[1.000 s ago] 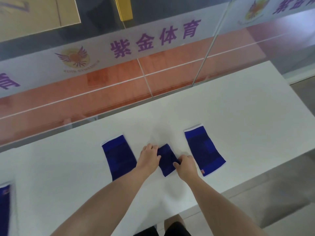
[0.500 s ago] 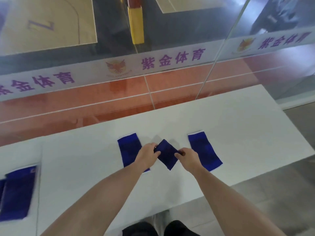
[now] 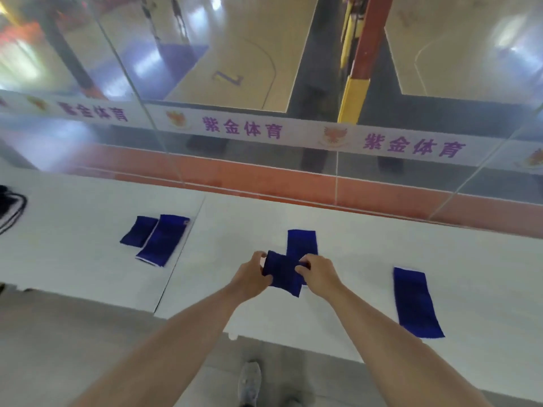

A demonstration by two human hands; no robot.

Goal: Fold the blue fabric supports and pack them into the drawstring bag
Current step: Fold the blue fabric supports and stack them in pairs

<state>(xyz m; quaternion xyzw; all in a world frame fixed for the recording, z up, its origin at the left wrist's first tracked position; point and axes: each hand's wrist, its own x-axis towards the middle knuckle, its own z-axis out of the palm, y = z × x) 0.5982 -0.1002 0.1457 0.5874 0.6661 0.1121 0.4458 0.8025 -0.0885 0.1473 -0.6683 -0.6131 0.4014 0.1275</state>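
Over the white bench (image 3: 382, 239), both hands were pinching one folded support (image 3: 282, 273), left hand (image 3: 249, 279) on its left edge and right hand (image 3: 318, 274) on its right, probably to keep the fold from springing open. It was held just above a flat support (image 3: 302, 242) (three more lay around). The bag (image 3: 8, 207) sat far left, barely in view, so packing looked next.
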